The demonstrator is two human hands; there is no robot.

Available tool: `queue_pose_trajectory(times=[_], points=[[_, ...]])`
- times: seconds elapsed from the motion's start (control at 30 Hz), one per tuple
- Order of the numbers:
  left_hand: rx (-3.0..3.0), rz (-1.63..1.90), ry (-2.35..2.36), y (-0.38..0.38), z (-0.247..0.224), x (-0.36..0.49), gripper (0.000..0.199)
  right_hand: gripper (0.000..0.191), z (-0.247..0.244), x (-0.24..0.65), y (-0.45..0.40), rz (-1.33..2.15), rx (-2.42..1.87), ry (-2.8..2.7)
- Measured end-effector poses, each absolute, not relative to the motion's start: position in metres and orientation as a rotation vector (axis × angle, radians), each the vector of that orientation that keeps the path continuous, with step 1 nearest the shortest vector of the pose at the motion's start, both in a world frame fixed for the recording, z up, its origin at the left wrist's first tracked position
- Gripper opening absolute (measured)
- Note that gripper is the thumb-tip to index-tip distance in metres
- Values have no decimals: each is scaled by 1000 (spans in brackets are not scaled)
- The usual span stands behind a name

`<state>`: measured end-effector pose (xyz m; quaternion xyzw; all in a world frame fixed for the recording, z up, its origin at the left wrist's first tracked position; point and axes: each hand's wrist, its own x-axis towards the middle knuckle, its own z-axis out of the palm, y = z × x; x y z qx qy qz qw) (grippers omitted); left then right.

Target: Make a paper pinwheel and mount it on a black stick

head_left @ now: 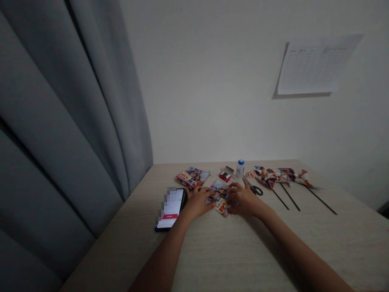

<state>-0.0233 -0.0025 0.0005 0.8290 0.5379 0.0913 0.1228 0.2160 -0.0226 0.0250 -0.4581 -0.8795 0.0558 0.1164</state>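
A colourful printed sheet (217, 196) with a yellow price patch lies on the table between my hands. My left hand (199, 201) rests at its left edge with fingers spread, some of them pressing on the paper. My right hand (244, 199) has bent fingers pinched at the sheet's right side; the fingertips are partly hidden. Just left of my left hand is a phone (172, 209) with a lit screen. Black-handled scissors (257, 190) lie beyond my right hand.
A stack of printed sheets (194, 177) lies at the back left. Behind the sheet stand a small red box (225, 176) and a clear bottle (240, 169) with a blue cap. Several paper pinwheels (276, 177) on dark sticks lie at the right. A grey curtain (75, 121) hangs left.
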Motion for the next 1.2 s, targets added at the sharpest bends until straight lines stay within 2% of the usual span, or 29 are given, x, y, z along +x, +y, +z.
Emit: queue_pose_trajectory(times=[0.3,0.53,0.73,0.97,1.2], points=[[2424,274,1565,-4,3,-22,54,25,18,224,-19,315,-1359,-2471],[2417,346,1534,-6,2,-19,56,18,14,227,-15,440,-1422,-2396],[2438,451,1495,-8,-2,-14,51,20,6,223,-10,517,-1498,-2306],[2454,506,1497,-6,-10,-11,60,27,1,216,-6,444,-1659,-2155],[2498,443,1486,-10,-5,-10,63,16,6,211,-11,364,-1635,-2183]])
